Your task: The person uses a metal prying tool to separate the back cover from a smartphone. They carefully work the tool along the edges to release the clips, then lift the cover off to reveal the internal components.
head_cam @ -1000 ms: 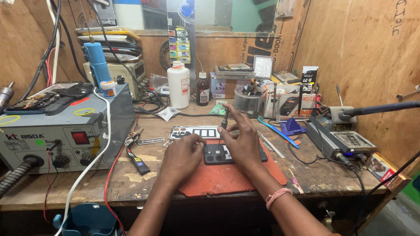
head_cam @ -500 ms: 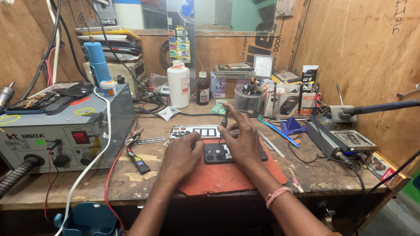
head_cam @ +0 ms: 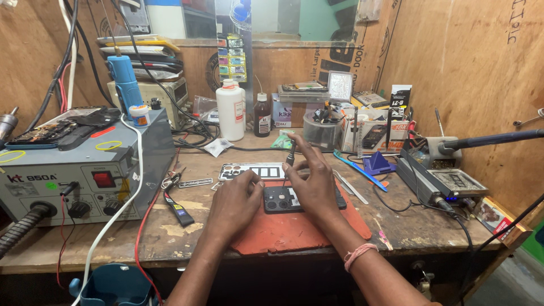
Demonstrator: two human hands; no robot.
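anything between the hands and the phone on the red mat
Nothing visible. The left hand rests against the phone at its left end, and the right hand lies over it, holding a thin tool upright above it.

grey rework station [head_cam: 85,164], white bottle [head_cam: 230,110], small brown bottle [head_cam: 262,116], blue plastic tool [head_cam: 356,166], cluttered wooden bench [head_cam: 187,226]

A white bottle [head_cam: 230,110] with a pale label stands beside a small brown labelled bottle [head_cam: 262,115].
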